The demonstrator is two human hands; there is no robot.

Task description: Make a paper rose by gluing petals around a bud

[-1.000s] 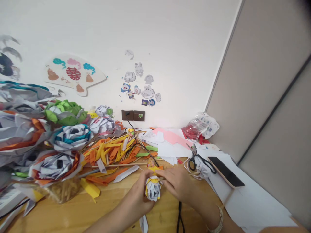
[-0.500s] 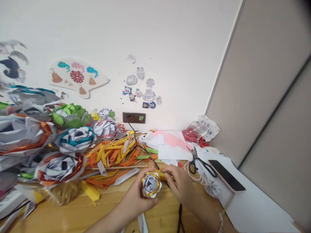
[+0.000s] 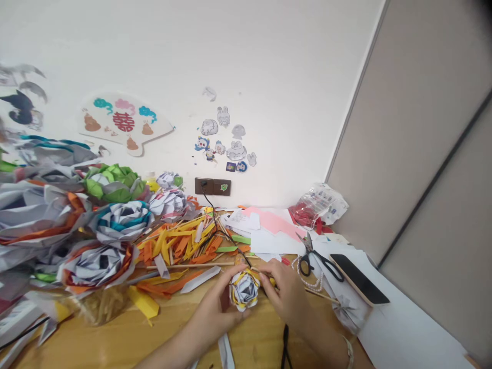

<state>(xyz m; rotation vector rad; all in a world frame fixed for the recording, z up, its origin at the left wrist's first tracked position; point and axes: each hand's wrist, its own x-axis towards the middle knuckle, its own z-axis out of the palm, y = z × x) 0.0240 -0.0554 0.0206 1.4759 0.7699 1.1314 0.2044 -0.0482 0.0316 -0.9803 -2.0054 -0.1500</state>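
A small paper flower point(image 3: 245, 290) with white and yellow folded petals faces up near the table's front. My left hand point(image 3: 220, 302) wraps its fingers and thumb around the flower's left side and underneath. At the flower's upper right edge, my right hand point(image 3: 286, 292) is closed in a pinch. A bit of yellow folded paper point(image 3: 272, 281) shows by its fingers, though the fingertips cover most of it. Just behind the flower lie a black cable and a thin wooden stick point(image 3: 192, 265).
Large paper flowers point(image 3: 123, 220) crowd the left side. Orange and yellow paper strips point(image 3: 180, 238) lie heaped behind my hands. To the right are black-handled scissors point(image 3: 321, 261), a bead string point(image 3: 307, 281), a phone point(image 3: 359, 278), white sheets point(image 3: 407, 328) and a plastic bag point(image 3: 319, 205).
The flower has shifted slightly right and turned a little in my left hand. My right fingers now sit against its edge, and less of the yellow paper shows. The pleated paper at right has moved slightly.
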